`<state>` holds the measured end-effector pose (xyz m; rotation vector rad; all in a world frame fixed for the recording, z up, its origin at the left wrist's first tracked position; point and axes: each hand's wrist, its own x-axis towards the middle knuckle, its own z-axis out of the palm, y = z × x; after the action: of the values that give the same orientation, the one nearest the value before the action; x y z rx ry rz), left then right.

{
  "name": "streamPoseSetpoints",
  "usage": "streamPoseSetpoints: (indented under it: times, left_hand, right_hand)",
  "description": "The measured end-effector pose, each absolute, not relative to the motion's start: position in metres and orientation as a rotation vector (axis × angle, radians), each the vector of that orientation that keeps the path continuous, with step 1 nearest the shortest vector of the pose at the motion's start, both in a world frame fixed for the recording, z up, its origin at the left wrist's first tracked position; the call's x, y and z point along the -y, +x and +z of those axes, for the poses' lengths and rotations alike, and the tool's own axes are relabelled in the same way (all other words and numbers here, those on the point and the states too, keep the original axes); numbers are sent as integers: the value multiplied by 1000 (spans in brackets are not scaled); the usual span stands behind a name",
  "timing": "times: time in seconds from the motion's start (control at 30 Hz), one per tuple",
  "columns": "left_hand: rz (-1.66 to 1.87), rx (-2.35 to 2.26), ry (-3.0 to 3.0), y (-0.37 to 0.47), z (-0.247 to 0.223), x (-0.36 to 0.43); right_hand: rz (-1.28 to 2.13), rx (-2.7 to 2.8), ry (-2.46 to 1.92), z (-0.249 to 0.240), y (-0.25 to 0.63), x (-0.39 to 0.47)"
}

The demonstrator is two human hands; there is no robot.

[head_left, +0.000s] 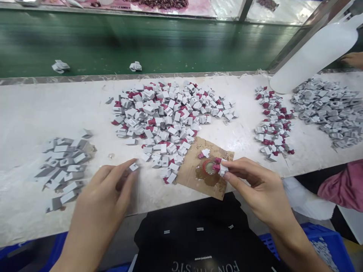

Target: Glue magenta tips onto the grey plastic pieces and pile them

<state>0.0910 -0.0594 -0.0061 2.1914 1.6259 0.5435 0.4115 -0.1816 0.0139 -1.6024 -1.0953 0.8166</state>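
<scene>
My left hand (106, 198) pinches a small grey plastic piece (133, 166) between thumb and fingertips, just over the white table. Held in my right hand (252, 181) is a grey-and-maroon plastic piece (222, 168), its maroon end over a small round container of liquid (209, 167). That container sits on a wet piece of brown cardboard (188, 172). Another grey-and-maroon piece (204, 153) lies on the cardboard behind it. Beyond both hands spreads a large pile of grey and maroon pieces (167, 113). Left of my left hand is a smaller heap of plain grey pieces (66, 162).
On the right lie a strip of grey-and-maroon pieces (273, 121) and a grey heap (329, 109). A white bottle-shaped object (312, 56) leans beside a metal post. A green belt (93, 45) runs along the back. Another person's sleeve (344, 185) shows at right, above a blue crate (330, 241).
</scene>
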Motion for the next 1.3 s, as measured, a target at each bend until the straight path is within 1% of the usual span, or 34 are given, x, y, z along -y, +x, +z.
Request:
streamPoseSetpoints:
  times: [0.13, 0.27, 0.33, 0.53, 0.67, 1.0, 1.3]
  left_hand:
    - [670, -1621, 2113, 100, -1, 61]
    - [800, -1605, 1800, 115, 5, 65]
    - [846, -1519, 1627, 127, 9, 67]
    - [719, -984, 1442, 178, 28, 65]
    - [633, -858, 1331, 202, 33, 62]
    - [601, -809, 1368, 205, 30, 59]
    - [594, -785, 1552, 207, 46, 59]
  right_hand:
    - [807, 1125, -1601, 12, 411, 181]
    - [790, 1117, -1577, 15, 411, 181]
    - [811, 1079, -1551, 19, 411, 179]
    - [952, 944, -1378, 31, 401, 163]
    - [988, 958, -1298, 34, 396, 157]
    - [986, 965, -1298, 31, 398, 158]
    - [995, 989, -1254, 35, 403, 154]
